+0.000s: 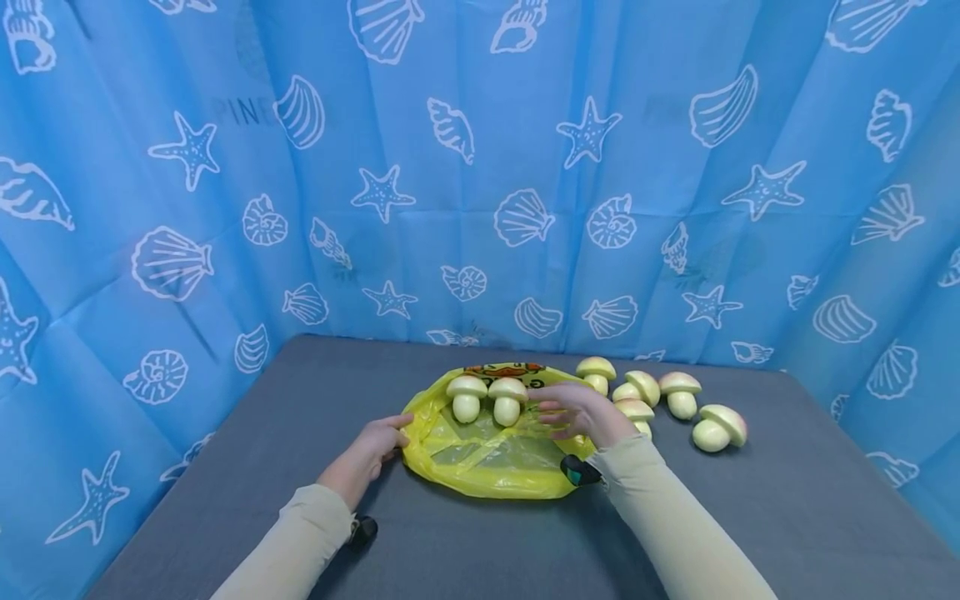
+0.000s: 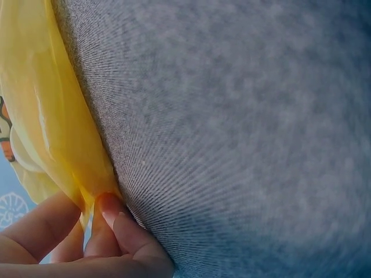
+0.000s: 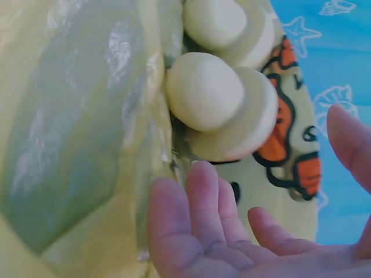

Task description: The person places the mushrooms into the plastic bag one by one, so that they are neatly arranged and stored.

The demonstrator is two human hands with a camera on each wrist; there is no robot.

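Observation:
A thin yellow plastic bag with an orange and black print lies spread on the table. Two toy mushrooms with pale stems and rounded caps, a left one and a right one, rest at its far side. My left hand pinches the bag's left edge; in the left wrist view, thumb and fingers hold the gathered film. Over the bag's right part, my right hand has its fingers spread and holds nothing. In the right wrist view its fingertips point toward the nearer mushroom.
To the right of the bag lie several more toy mushrooms, one of them tipped over farthest right. A grey cloth covers the table. Behind and beside it hangs a blue curtain with white shells and starfish.

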